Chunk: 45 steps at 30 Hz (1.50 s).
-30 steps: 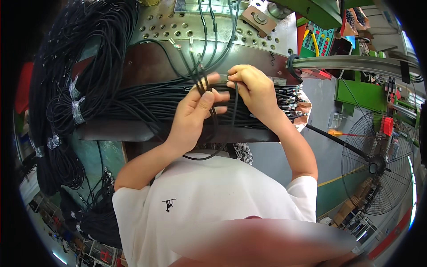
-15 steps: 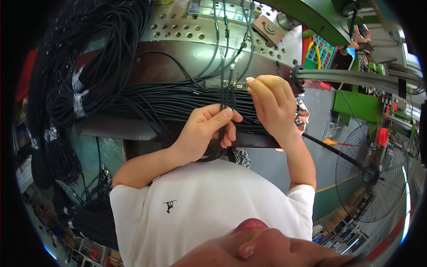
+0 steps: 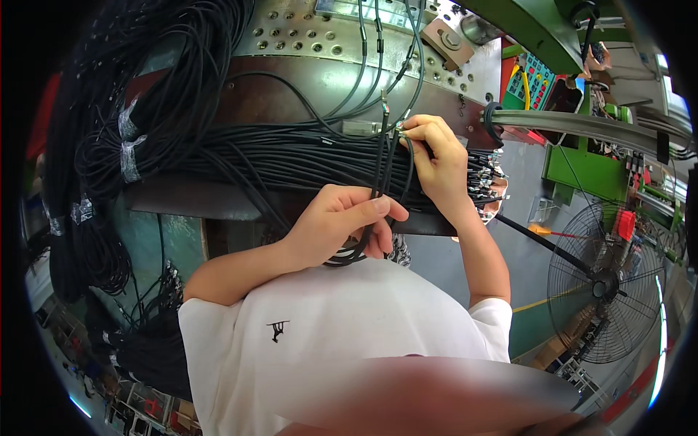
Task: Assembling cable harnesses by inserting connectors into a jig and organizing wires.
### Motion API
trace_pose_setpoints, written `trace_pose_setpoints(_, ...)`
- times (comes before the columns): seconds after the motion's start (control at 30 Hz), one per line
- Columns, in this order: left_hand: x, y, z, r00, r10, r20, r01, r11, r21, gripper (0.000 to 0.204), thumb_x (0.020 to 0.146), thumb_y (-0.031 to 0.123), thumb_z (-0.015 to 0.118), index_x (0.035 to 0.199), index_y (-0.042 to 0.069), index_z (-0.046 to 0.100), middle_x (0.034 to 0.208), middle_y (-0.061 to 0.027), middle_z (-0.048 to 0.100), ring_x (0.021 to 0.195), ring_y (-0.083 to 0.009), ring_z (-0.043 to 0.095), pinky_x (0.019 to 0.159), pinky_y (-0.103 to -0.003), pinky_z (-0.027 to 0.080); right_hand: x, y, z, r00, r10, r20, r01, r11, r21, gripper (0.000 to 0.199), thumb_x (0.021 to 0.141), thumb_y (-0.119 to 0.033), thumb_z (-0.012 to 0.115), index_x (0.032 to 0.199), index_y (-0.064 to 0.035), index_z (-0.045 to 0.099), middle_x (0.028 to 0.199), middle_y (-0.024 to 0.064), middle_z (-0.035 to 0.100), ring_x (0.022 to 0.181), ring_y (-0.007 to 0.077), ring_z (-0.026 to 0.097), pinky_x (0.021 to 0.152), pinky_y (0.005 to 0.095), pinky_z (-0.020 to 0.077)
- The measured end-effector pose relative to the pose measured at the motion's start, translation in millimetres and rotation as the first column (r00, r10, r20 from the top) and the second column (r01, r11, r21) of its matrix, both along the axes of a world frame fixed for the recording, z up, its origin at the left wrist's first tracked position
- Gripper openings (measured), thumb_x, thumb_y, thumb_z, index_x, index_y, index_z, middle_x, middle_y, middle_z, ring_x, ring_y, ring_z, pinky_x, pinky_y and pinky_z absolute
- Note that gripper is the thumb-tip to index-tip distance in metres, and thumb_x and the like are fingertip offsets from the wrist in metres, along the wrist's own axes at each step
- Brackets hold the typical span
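My left hand [image 3: 342, 225] is closed around a few black cables [image 3: 378, 182] and holds them in front of my white shirt. My right hand [image 3: 436, 160] pinches the upper ends of those same cables, where small metal connectors [image 3: 398, 127] show at my fingertips. Behind both hands a thick bundle of black cables [image 3: 291, 156] lies across a dark metal bench plate [image 3: 189, 196], its connector ends [image 3: 483, 178] sticking out to the right of my right wrist.
Large coils of black cable [image 3: 138, 109], bound with tape, hang at the left. A perforated metal panel [image 3: 305, 33] with green wires sits above. A floor fan [image 3: 603, 283] stands at the right, near green machine parts [image 3: 582, 163].
My left hand has pulled a few cables down out of the bundle toward my chest. My right hand moved up and right to the cable ends. The view tilted.
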<state>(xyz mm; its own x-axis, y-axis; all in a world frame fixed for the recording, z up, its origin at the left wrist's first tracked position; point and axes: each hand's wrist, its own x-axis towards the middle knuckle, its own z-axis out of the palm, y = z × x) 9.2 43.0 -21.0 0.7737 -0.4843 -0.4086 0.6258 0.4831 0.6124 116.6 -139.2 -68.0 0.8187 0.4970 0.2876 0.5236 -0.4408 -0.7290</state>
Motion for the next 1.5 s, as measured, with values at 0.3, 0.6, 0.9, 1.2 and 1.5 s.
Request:
trace_pose_setpoints(0.3,7.0,-5.6,-4.2,0.997,-0.043,-0.058,0.044,0.999,0.009,0.034,0.096,0.026,0.049,0.095,-0.005,0.062,0.069,-0.0087,0.064,0.06,-0.0111,0.059,0.055,-0.023,0.048,-0.2,-1.4,13.9,0.98,0.055,0.189,-0.026,0.988,-0.153,0.016,0.073,-0.002,0.066,0.085,-0.0037,0.056,0.092,0.0073,0.059,0.085,0.0254,0.059,0.074,0.035,0.0473)
trace_pose_setpoints(0.6,18.7,7.8,26.6,0.919,0.115,0.377,-0.201,0.96,0.195,0.039,0.1,0.025,0.039,0.122,-0.004,0.054,0.076,-0.0059,0.065,0.064,-0.0077,0.058,0.06,-0.02,0.046,10.7,-38.2,7.1,0.995,-0.029,0.097,0.032,0.999,-0.034,0.016,0.07,0.003,0.066,0.084,-0.0028,0.06,0.09,0.0071,0.066,0.084,0.0255,0.063,0.075,0.034,0.0469)
trace_pose_setpoints(0.9,16.1,-28.4,8.9,0.963,-0.262,0.065,0.257,0.963,0.083,0.042,0.1,0.026,0.031,0.122,-0.002,0.052,0.064,-0.0053,0.061,0.05,-0.0084,0.054,0.047,-0.021,0.042,11.8,-33.1,6.5,0.999,0.005,-0.041,-0.006,1.0,-0.027,0.011,0.072,0.001,0.066,0.08,-0.0027,0.06,0.086,0.0049,0.064,0.08,0.0226,0.059,0.07,0.0315,0.0445)
trace_pose_setpoints(1.2,21.5,-30.0,6.9,0.958,-0.284,0.025,0.28,0.955,0.098,0.044,0.1,0.03,0.032,0.121,-0.003,0.053,0.062,-0.006,0.06,0.047,-0.0096,0.053,0.045,-0.022,0.042,14.3,-37.1,6.0,0.982,0.055,0.183,-0.024,0.985,-0.171,0.014,0.071,-0.001,0.066,0.083,-0.0062,0.061,0.088,0.0036,0.063,0.079,0.022,0.059,0.07,0.0327,0.0454)
trace_pose_setpoints(1.5,25.2,-11.9,24.5,0.72,-0.441,0.535,0.003,0.774,0.633,0.037,0.098,0.02,0.041,0.126,-0.003,0.051,0.077,-0.0077,0.066,0.064,-0.0091,0.059,0.06,-0.021,0.048,7.1,-52.0,9.7,0.991,-0.062,0.115,0.058,0.997,0.041,0.021,0.073,0.008,0.059,0.089,-0.0052,0.061,0.093,0.0088,0.064,0.08,0.027,0.063,0.069,0.034,0.0503)
